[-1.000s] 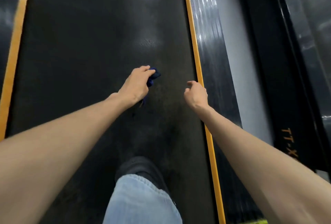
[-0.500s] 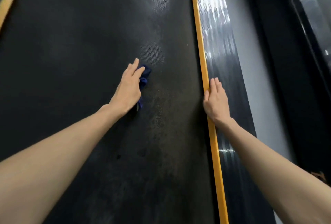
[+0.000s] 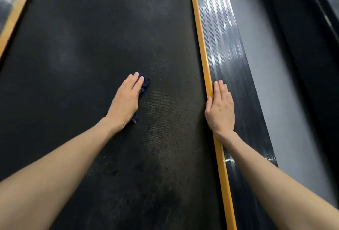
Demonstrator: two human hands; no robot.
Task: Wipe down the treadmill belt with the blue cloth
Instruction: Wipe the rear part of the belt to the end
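The treadmill belt [image 3: 91, 46] fills most of the view. It is black with a fine dotted texture, and it has a dull, spotted patch in its middle part, toward the near edge. On each long edge of the belt runs a yellow strip [image 3: 199, 27]; the one on the left edge [image 3: 16, 13] shows only at the far left corner. Outside the right strip lies a black ribbed side rail [image 3: 225, 49] with bright reflections on it. Beyond the rail there is grey floor [image 3: 266, 64], and then a dark machine body [image 3: 302, 46] at the right border.

Two bare forearms come in from the near edge. The right hand [image 3: 221, 108] lies flat on the side rail, palm down. Its fingers [image 3: 222, 90] are straight and pressed together, and the thumb lies against the yellow strip. The left hand [image 3: 126, 99] lies flat on the belt, a little right of the belt's middle line and well apart from the right strip. Its fingers [image 3: 136, 81] are straight and close together, and they press down on the blue cloth [image 3: 145, 82]. The cloth is bunched under the palm. A dark blue fold shows beside the fingertips on the right side, and a small corner shows at the heel of the hand.
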